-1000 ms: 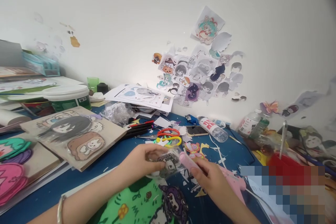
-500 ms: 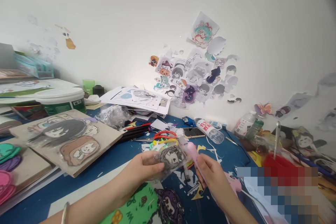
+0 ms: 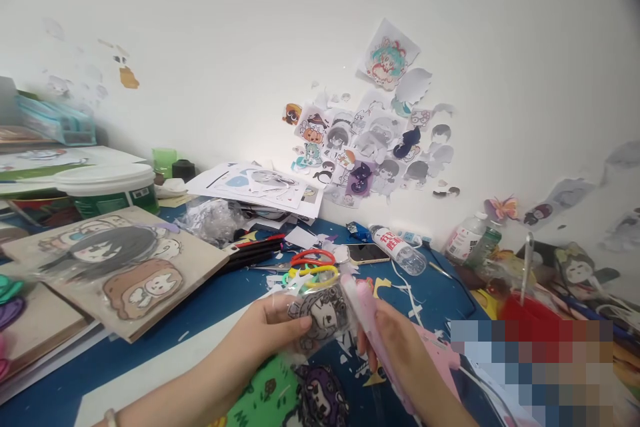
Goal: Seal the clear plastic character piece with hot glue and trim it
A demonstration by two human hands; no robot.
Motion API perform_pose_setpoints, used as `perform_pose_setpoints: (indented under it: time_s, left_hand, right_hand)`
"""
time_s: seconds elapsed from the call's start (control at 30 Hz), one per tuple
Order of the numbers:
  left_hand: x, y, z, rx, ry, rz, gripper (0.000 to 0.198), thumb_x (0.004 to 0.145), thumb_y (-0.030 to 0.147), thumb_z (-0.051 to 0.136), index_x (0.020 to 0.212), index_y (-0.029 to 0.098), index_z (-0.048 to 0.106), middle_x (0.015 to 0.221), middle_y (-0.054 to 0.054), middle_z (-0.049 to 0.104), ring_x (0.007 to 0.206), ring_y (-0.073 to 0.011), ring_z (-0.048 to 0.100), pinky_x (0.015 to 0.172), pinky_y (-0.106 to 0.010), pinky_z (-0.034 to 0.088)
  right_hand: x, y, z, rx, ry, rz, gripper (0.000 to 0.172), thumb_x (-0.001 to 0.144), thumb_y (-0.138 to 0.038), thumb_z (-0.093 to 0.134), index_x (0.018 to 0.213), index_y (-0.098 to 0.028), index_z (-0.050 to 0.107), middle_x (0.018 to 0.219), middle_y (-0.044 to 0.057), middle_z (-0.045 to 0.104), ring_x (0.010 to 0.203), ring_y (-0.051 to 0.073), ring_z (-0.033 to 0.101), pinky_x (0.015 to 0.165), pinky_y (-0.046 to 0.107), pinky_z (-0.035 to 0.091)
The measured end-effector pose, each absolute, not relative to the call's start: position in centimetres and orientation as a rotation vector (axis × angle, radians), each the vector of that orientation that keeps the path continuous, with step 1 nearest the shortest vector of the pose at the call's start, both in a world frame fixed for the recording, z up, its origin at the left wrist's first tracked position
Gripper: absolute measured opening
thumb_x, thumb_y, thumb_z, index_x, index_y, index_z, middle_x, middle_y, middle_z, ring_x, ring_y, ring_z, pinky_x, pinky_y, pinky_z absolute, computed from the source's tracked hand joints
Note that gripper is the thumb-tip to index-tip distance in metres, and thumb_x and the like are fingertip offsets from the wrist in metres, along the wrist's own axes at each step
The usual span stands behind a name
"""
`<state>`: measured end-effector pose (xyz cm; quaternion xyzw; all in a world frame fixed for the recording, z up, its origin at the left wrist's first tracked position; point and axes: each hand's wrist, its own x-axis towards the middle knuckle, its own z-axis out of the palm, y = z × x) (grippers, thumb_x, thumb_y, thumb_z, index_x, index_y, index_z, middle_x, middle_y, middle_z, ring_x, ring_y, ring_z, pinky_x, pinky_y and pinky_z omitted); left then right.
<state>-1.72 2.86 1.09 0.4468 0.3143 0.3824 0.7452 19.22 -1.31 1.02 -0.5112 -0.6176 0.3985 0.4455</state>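
My left hand (image 3: 280,327) pinches a clear plastic sleeve with a grey-and-black cartoon-head cutout (image 3: 327,317) inside, thumb on its front. In my right hand (image 3: 400,340) is a long pink clamp-shaped tool (image 3: 373,320), its rounded end up. This end lies at the sleeve's right edge; whether it grips the plastic I cannot tell. Below my hands are a green drawn sheet (image 3: 267,390) and a purple-and-black cartoon cutout (image 3: 320,397). Just beyond the sleeve lie scissors with red and yellow handles (image 3: 315,267).
Paper scraps, a phone (image 3: 369,253) and a water bottle (image 3: 400,250) lie behind my hands. To the left, a board with cartoon cutouts (image 3: 200,260) stands before a white-lidded tub (image 3: 107,177). A red container (image 3: 520,310) is at right. Pictures (image 3: 360,140) cover part of the wall.
The pink tool has come left and its end now overlaps the sleeve's right edge. The sleeve has turned more upright in my left hand. The view has shifted slightly.
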Motion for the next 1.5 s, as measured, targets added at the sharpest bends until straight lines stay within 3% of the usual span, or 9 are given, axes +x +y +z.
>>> perform_pose_setpoints:
  time_s: [0.1,0.23,0.4,0.57,0.8,0.93,1.1,1.3,1.5]
  left_hand:
    - [-1.7,2.6,1.0,0.991,0.656,0.795,0.030,0.061,0.035,0.079,0.081,0.013,0.072,0.079,-0.011,0.074,0.074,-0.0222,0.065,0.078,-0.037,0.051]
    - [-1.9,2.5,1.4,0.983,0.592,0.769,0.041,0.067,0.039,0.074,0.097,0.012,0.070,0.091,-0.014,0.072,0.084,-0.0263,0.066,0.084,-0.039,0.048]
    - [-2.2,2.6,1.7,0.731,0.461,0.859,0.028,0.076,0.043,0.064,0.087,0.017,0.071,0.079,-0.006,0.072,0.078,-0.0244,0.066,0.079,-0.039,0.051]
    - [-2.1,1.8,2.4,0.837,0.534,0.939,0.030,0.069,0.037,0.074,0.090,0.017,0.071,0.085,-0.007,0.072,0.081,-0.0224,0.064,0.076,-0.034,0.052]
    - [-2.0,1.6,3.1,0.889,0.723,1.020,0.018,0.065,0.027,0.078,0.079,0.019,0.070,0.071,0.000,0.071,0.068,-0.0127,0.061,0.066,-0.021,0.046]
    - [-2.0,1.7,2.5,0.899,0.832,1.082,0.021,0.059,0.027,0.080,0.069,0.018,0.063,0.061,0.004,0.065,0.058,-0.0105,0.055,0.058,-0.020,0.040]
    - [-2.0,1.7,1.6,1.055,0.862,1.031,0.024,0.065,0.032,0.075,0.061,0.017,0.057,0.059,0.003,0.060,0.059,-0.0123,0.052,0.059,-0.022,0.037]
    - [-2.0,1.6,1.3,1.020,0.799,0.973,0.021,0.067,0.030,0.074,0.063,0.018,0.057,0.067,0.001,0.067,0.066,-0.0153,0.059,0.064,-0.025,0.041]
    - [-2.0,1.5,2.1,1.053,0.746,0.914,0.019,0.065,0.026,0.076,0.067,0.016,0.061,0.070,-0.003,0.070,0.071,-0.0200,0.064,0.071,-0.030,0.045]
  right_hand:
    - [19.2,-1.1,0.9,-1.321,-1.482,1.017,0.046,0.082,-0.064,0.043,0.074,-0.019,0.049,0.047,-0.007,0.041,0.038,0.007,0.035,0.039,0.020,0.029]
    - [19.1,-1.3,1.7,-1.369,-1.444,0.966,0.047,0.084,-0.063,0.040,0.064,-0.020,0.041,0.046,-0.008,0.035,0.038,0.006,0.034,0.040,0.020,0.028]
    - [19.6,-1.0,1.5,-1.354,-1.367,0.963,0.049,0.083,-0.064,0.041,0.063,-0.020,0.043,0.047,-0.007,0.038,0.038,0.007,0.033,0.040,0.020,0.030]
    - [19.8,-0.7,0.9,-1.355,-1.328,0.964,0.048,0.083,-0.065,0.040,0.065,-0.020,0.043,0.046,-0.007,0.038,0.038,0.007,0.032,0.038,0.020,0.029]
    - [19.1,-1.4,1.7,-1.338,-1.444,0.981,0.048,0.083,-0.064,0.039,0.065,-0.019,0.043,0.049,-0.006,0.041,0.040,0.008,0.037,0.042,0.021,0.031]
    - [19.2,-1.5,1.6,-1.294,-1.487,1.012,0.051,0.085,-0.064,0.033,0.066,-0.019,0.046,0.056,-0.002,0.049,0.043,0.010,0.044,0.044,0.023,0.033]
    - [18.8,-1.7,1.3,-1.357,-1.543,0.908,0.048,0.084,-0.064,0.037,0.067,-0.020,0.046,0.052,-0.004,0.044,0.042,0.010,0.041,0.043,0.023,0.031]
    - [18.7,-1.5,1.1,-1.357,-1.509,0.796,0.045,0.082,-0.062,0.044,0.065,-0.021,0.042,0.048,-0.007,0.035,0.041,0.008,0.032,0.042,0.023,0.024]
    - [19.5,-1.3,1.1,-1.191,-1.568,1.070,0.045,0.085,-0.060,0.041,0.064,-0.021,0.041,0.044,-0.008,0.035,0.035,0.006,0.026,0.038,0.022,0.020]
